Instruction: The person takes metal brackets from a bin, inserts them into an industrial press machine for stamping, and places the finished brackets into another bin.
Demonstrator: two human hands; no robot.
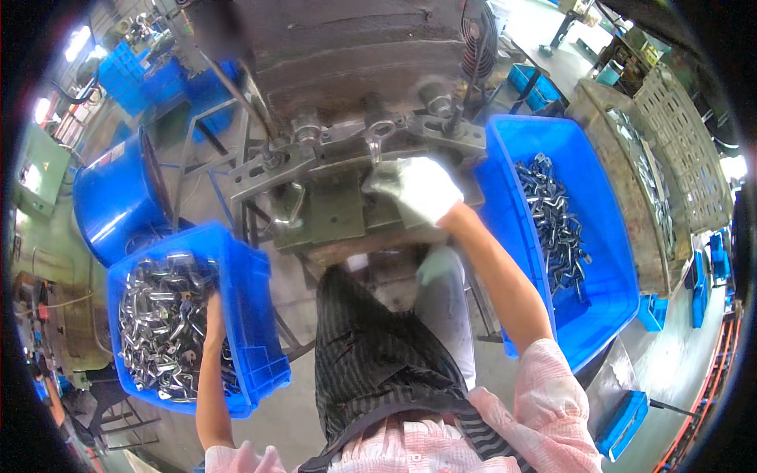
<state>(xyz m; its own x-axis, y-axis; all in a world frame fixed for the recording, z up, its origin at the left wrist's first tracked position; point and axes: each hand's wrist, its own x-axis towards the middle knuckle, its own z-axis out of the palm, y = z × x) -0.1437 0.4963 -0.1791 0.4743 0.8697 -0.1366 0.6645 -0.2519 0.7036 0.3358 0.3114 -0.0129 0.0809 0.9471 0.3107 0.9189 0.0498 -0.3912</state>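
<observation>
Right hand (pixel 416 188), gloved, lay flat-ish on the press die (pixel 331 206), grip unclear; left hand (pixel 211 299) was buried among metal clips (pixel 162 323).

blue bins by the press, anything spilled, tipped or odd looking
Nothing stands out. The left blue bin and right blue bin sit upright with metal parts inside; left hand reaches into one, gloved right hand rests on the press.

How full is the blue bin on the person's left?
Nearly full: the left blue bin holds shiny bent metal parts heaped close to its rim. The left hand reaches into the pile.
</observation>
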